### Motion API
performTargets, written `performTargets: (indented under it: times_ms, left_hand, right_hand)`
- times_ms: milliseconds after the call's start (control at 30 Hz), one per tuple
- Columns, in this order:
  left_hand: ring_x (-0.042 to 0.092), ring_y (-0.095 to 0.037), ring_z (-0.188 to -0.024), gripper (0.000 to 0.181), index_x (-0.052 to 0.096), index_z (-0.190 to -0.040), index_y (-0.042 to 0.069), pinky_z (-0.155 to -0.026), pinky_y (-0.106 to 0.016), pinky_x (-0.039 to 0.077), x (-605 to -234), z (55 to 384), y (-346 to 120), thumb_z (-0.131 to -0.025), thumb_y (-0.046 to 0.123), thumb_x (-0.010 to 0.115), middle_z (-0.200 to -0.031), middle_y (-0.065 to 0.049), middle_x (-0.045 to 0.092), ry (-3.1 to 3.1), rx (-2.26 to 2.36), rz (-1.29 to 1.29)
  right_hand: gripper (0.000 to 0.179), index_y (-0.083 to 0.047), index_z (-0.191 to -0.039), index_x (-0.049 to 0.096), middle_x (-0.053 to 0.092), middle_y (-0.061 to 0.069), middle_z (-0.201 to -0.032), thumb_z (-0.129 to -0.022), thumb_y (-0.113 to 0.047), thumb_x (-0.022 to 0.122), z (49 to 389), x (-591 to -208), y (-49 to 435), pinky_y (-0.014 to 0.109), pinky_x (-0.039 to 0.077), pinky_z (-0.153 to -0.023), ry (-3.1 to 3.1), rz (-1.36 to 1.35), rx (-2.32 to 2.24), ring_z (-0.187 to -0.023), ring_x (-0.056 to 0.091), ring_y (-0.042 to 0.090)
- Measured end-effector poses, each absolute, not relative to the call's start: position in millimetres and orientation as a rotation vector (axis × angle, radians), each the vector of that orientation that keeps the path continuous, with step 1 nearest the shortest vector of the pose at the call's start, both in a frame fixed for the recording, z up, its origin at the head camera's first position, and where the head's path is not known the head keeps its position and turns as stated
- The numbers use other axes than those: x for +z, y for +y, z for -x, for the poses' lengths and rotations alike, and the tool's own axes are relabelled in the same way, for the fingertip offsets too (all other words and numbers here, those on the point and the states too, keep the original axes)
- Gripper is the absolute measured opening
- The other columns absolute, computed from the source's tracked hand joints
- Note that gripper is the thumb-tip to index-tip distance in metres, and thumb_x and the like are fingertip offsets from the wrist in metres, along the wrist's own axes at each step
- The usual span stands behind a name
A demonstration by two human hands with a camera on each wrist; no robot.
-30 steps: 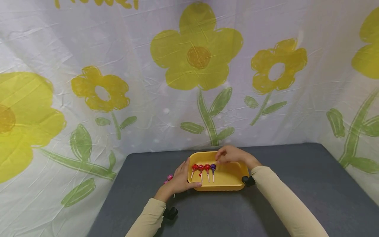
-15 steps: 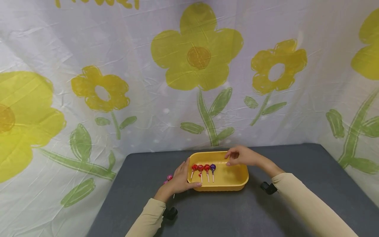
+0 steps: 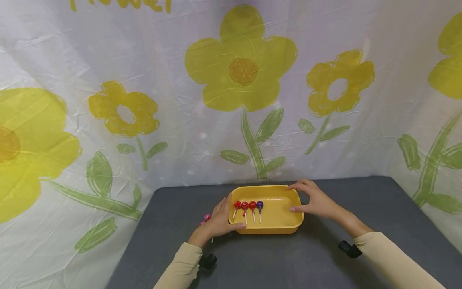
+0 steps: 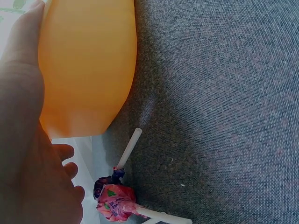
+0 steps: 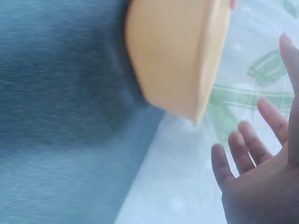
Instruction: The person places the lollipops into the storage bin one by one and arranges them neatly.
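A yellow tray (image 3: 279, 216) stands on the dark table. Inside, toward its left, lie three red lollipops (image 3: 245, 205) and one purple lollipop (image 3: 260, 205) in a row, sticks toward me. My left hand (image 3: 215, 222) holds the tray's left end, thumb over the front rim and fingers along the side. Wrapped lollipops, one of them pink (image 4: 116, 203), lie on the table beside that hand, partly hidden by it in the head view. At the tray's right end, my right hand (image 3: 317, 202) is spread with nothing in it. In the right wrist view its fingers are apart from the tray.
The dark grey table (image 3: 274, 261) ends at the back against a white cloth (image 3: 187, 152) printed with yellow flowers. A black wrist camera (image 3: 207, 261) sits under the left sleeve, and another camera (image 3: 349, 249) under the right.
My right hand has moved right from above the tray, beside the purple lollipop, to the tray's right end, and its fingers have spread. The left hand and lollipops have stayed in place.
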State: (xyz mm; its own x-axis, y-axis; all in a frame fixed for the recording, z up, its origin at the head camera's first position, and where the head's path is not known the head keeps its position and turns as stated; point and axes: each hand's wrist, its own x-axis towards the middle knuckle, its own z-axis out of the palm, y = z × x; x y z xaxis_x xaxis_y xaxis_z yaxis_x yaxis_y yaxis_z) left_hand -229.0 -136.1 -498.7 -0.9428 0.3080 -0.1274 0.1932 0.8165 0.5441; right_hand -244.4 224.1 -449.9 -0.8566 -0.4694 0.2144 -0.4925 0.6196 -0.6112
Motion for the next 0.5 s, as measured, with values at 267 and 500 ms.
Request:
performTargets:
  times_ms: [267,500]
  left_hand:
    - [0.013,-0.04,-0.153,0.125,-0.003,-0.16,0.011,-0.122,-0.062,0.014,-498.6,229.3,-135.3,-0.077,0.063,0.074,-0.165,-0.02,0.017,2.794,0.804,-0.381]
    - [0.013,-0.04,-0.153,0.125,-0.003,-0.16,0.011,-0.122,-0.063,0.014,-499.1,229.4,-135.3,-0.077,0.063,0.074,-0.165,-0.019,0.017,2.793,0.804,-0.372]
  right_hand:
    - [0.093,-0.013,-0.152,0.036,0.032,0.02,-0.154,-0.078,-0.043,0.082,228.6,-473.7,235.7,0.076,0.037,-0.094,-2.766,-0.787,1.034,-0.137,0.029,0.048]
    - [0.101,-0.012,-0.157,0.025,0.022,0.026,-0.16,-0.079,-0.042,0.081,219.6,-485.1,237.7,0.078,0.037,-0.092,-2.77,-0.787,1.006,-0.138,0.028,0.054]
